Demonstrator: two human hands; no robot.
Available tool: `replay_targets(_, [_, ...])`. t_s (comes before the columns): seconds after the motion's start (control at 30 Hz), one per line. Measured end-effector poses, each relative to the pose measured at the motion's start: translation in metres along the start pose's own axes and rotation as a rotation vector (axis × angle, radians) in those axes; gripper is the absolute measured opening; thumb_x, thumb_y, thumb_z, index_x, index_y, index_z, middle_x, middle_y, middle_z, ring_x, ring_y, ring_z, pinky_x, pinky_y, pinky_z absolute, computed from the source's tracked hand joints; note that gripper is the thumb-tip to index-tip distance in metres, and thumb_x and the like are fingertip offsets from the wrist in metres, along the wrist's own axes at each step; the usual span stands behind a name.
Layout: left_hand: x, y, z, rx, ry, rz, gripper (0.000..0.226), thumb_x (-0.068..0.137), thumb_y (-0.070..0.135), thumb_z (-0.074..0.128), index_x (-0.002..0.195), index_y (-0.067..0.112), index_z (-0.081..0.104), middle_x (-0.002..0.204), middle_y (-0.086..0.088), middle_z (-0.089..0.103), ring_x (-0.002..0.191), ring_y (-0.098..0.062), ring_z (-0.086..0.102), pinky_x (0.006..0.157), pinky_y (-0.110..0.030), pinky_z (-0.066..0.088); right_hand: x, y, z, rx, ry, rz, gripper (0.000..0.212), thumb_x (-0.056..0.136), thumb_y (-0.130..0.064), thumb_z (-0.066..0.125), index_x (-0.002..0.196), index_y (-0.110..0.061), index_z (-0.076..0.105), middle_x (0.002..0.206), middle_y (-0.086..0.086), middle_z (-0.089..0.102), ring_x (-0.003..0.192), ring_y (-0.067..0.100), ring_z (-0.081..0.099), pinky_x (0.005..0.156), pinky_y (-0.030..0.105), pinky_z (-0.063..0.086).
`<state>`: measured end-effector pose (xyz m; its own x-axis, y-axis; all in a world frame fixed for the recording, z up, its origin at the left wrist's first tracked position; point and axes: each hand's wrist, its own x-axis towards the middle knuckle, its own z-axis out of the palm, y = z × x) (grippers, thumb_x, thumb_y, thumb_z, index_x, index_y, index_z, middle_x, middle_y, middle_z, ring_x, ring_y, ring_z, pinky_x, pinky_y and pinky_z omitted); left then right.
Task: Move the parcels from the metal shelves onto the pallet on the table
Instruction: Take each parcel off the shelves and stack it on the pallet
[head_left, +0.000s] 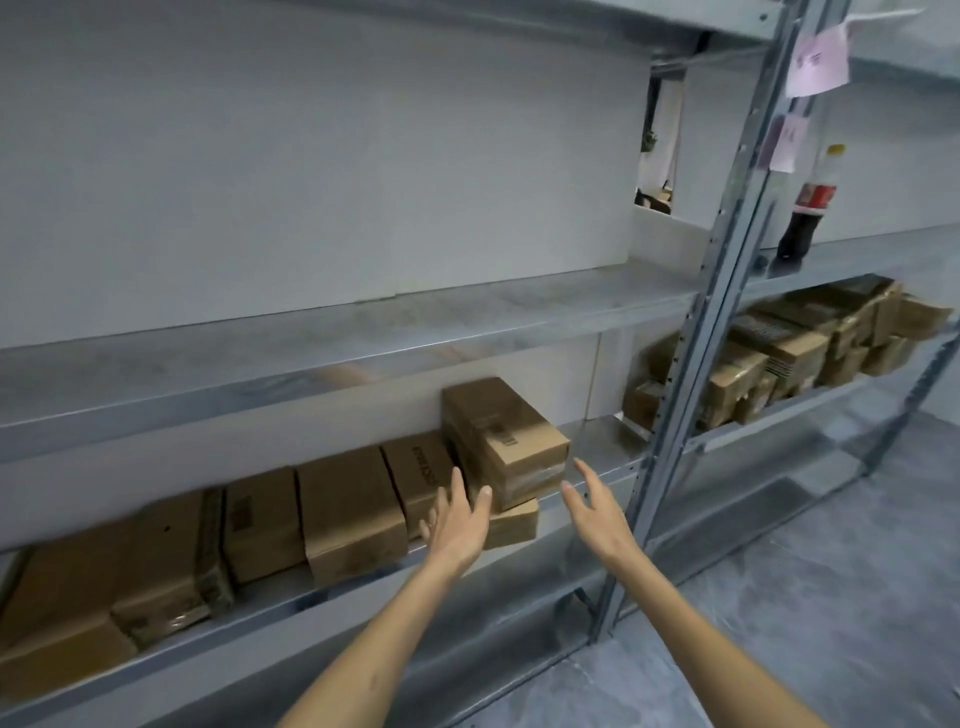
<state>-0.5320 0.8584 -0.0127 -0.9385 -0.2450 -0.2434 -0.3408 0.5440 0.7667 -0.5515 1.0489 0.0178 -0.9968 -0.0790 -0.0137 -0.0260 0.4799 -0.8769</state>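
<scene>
Both your bare forearms reach up from the bottom of the view toward the metal shelves, your left hand (460, 514) and right hand (592, 506) both empty, fingers straight and spread, gripping nothing. Between them sits the top parcel (506, 431), a brown carton stacked slightly askew on a lower parcel (514, 525) at the right end of the shelf (602, 441). Its long axis runs back into the shelf, angled a little to the left, so the short near end faces you and the long sides face your palms. Your left hand is the nearer: its thumb and fingertips lie at the carton's left front corner, though motion blur leaves it unclear whether they touch. Your right hand hangs just beside the right face, apart from it, over bare metal. A squeeze inward from both sides looks like the natural hold, then a pull straight toward you along that axis. To the left, a row of parcels (348, 514) lies side by side on the same level. Beyond the upright post (691, 395), more parcels (769, 353) crowd the next bay, with a cola bottle (802, 218) standing on the level above. The pallet and table are out of view.
</scene>
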Motion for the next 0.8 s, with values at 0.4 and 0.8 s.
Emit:
replay_targets(0.4, [0.087,0.030,0.041,-0.272,0.106,-0.025,0.058,0.101,0.058,0.030,0.154,0.049,0.007,0.166,-0.006,0.008,0.152,-0.032,0.011,0.121,-0.056,0.015,0.119,0.028,-0.008,-0.078,-0.075,-0.013,0.055,0.104,-0.034,0.044,0.155,-0.026,0.025,0.160,0.004,0.028,0.146,0.024,0.028,0.116,0.043,0.026])
replay_targets(0.8, [0.135,0.026,0.065,-0.429,0.187,0.022,0.066,0.099,0.059,0.040,0.156,0.041,0.013,0.164,0.007,0.017,0.152,-0.019,0.014,0.121,-0.042,0.018,0.201,0.051,0.012,-0.050,-0.273,-0.033,0.049,0.102,-0.035,0.049,0.150,-0.031,0.038,0.150,-0.008,0.045,0.131,0.010,0.043,0.103,0.026,0.035])
